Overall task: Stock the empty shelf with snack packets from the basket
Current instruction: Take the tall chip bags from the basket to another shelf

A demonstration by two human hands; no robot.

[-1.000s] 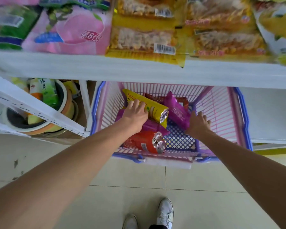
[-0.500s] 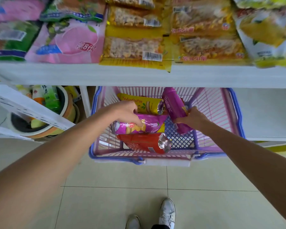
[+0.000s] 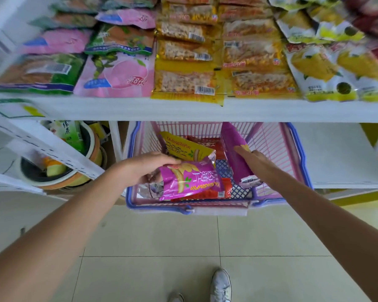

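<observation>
A pink basket [image 3: 277, 149] with a blue rim sits on the low shelf under the stocked shelf. My left hand [image 3: 144, 168] grips a magenta snack packet [image 3: 190, 179] by its left end, lifted over the basket's front. My right hand [image 3: 257, 162] holds a second purple packet [image 3: 233, 144], tilted upright against the basket's right side. In the basket lie a yellow packet [image 3: 183, 147] and red packets [image 3: 207, 142]. To the right, the low white shelf [image 3: 336, 158] is bare.
The upper shelf [image 3: 205, 110] carries rows of pink, green, yellow and corn-print packets. A round pot [image 3: 59, 182] with packets stands under the left shelf. A slanted white shelf rail [image 3: 52, 149] crosses at left. My shoes [image 3: 220, 286] stand on the tiled floor.
Both hands have risen a little out of the basket with their packets. The magenta packet in my left hand has come up and forward; the view has tilted up, showing more of the upper shelf.
</observation>
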